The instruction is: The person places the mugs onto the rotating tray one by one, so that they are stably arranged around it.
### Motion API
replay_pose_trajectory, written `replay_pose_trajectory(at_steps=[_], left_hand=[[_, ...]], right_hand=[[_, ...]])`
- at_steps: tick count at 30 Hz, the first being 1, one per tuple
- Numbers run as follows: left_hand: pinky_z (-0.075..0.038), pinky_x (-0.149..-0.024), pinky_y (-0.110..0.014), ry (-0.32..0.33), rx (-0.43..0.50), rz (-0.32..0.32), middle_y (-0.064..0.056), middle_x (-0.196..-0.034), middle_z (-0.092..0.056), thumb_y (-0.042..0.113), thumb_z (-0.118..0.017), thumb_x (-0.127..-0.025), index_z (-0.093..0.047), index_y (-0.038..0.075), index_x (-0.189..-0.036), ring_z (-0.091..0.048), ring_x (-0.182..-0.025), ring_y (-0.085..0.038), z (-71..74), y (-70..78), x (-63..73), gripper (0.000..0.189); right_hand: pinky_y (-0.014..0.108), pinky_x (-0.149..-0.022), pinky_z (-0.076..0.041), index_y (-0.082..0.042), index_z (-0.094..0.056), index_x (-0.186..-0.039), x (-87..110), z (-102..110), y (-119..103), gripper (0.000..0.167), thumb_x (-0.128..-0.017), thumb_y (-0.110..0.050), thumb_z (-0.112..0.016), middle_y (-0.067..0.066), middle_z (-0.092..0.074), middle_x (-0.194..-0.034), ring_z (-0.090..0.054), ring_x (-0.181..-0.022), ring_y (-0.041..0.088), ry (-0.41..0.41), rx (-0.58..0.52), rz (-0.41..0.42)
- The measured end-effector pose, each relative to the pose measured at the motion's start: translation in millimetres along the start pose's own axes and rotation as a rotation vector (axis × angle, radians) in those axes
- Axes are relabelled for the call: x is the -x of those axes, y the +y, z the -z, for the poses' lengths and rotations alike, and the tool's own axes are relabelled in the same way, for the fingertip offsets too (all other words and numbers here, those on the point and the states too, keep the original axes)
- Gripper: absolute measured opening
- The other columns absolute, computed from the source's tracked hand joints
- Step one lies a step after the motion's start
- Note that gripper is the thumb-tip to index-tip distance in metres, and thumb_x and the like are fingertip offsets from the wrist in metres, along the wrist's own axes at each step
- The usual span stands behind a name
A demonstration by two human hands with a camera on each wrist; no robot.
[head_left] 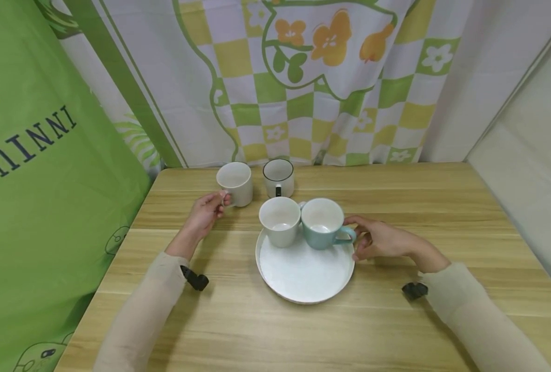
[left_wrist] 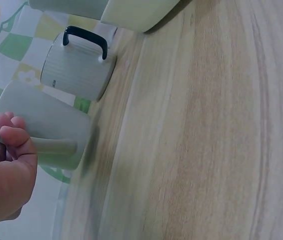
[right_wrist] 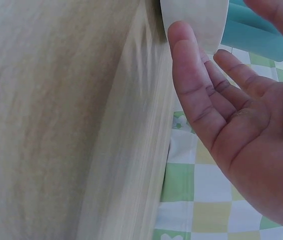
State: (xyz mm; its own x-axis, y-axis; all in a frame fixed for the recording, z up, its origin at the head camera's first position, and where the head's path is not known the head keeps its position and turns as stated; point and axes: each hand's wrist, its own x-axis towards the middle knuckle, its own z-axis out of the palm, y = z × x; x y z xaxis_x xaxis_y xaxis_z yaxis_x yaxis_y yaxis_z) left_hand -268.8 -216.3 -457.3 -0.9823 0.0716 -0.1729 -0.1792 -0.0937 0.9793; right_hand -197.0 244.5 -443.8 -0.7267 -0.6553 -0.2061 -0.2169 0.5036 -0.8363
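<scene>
My left hand (head_left: 204, 213) pinches the handle of a plain white mug (head_left: 240, 192) at the back left of the table. The left wrist view shows thumb and fingers closed at the upper end of that handle. On a round white tray (head_left: 305, 281) stand a cream mug (head_left: 282, 236) and, right beside it, a teal mug (head_left: 318, 237) with its handle turned to the right. Beside this handle and the tray's right rim is my right hand (head_left: 384, 238), its fingers spread and loosely bent. Close up in the right wrist view, its palm (right_wrist: 261, 135) holds nothing.
Behind the tray stands a white mug with a dark rim and black handle (head_left: 272, 186). A wooden table (head_left: 238, 330) carries everything. A checked, flowered curtain (head_left: 312, 113) hangs along its back edge, and a green cloth (head_left: 38, 206) hangs at the left.
</scene>
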Motion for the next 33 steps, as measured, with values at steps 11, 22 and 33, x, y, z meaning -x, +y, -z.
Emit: replay_pose_trajectory(at_steps=[11, 22, 33], left_hand=[[-0.041, -0.061, -0.011, -0.029, 0.027, 0.004, 0.003, -0.097, -0.062, 0.021, -0.051, -0.105, -0.058, 0.004, -0.115, -0.046, -0.076, -0.002, 1.0, 9.3, 20.1, 0.021], [-0.041, -0.06, -0.011, -0.056, 0.038, -0.017, 0.004, -0.093, -0.064, 0.022, -0.052, -0.105, -0.063, 0.009, -0.105, -0.047, -0.073, -0.001, -5.9, 24.2, 46.2, 0.017], [-0.04, -0.059, -0.012, -0.085, 0.038, -0.027, 0.005, -0.091, -0.063, 0.026, -0.056, -0.103, -0.065, 0.011, -0.1, -0.047, -0.072, -0.001, -11.9, 36.5, 70.8, 0.018]], right_hand=[[0.028, -0.07, -0.059, -0.011, -0.034, -0.149, -1.8, 0, 1, 0.083, -0.083, -0.023, -0.083, 0.018, -0.059, -0.118, -0.066, -0.087, 0.021, 0.004, 0.018, -0.02], [0.026, -0.069, -0.058, -0.008, -0.035, -0.149, 0.0, 1, -2, 0.083, -0.082, -0.021, -0.083, 0.02, -0.06, -0.117, -0.064, -0.085, 0.022, 0.005, 0.021, 0.001], [0.026, -0.069, -0.058, -0.007, -0.034, -0.149, 1.0, 1, -1, 0.083, -0.083, -0.021, -0.083, 0.02, -0.06, -0.118, -0.065, -0.085, 0.022, 0.001, 0.018, -0.002]])
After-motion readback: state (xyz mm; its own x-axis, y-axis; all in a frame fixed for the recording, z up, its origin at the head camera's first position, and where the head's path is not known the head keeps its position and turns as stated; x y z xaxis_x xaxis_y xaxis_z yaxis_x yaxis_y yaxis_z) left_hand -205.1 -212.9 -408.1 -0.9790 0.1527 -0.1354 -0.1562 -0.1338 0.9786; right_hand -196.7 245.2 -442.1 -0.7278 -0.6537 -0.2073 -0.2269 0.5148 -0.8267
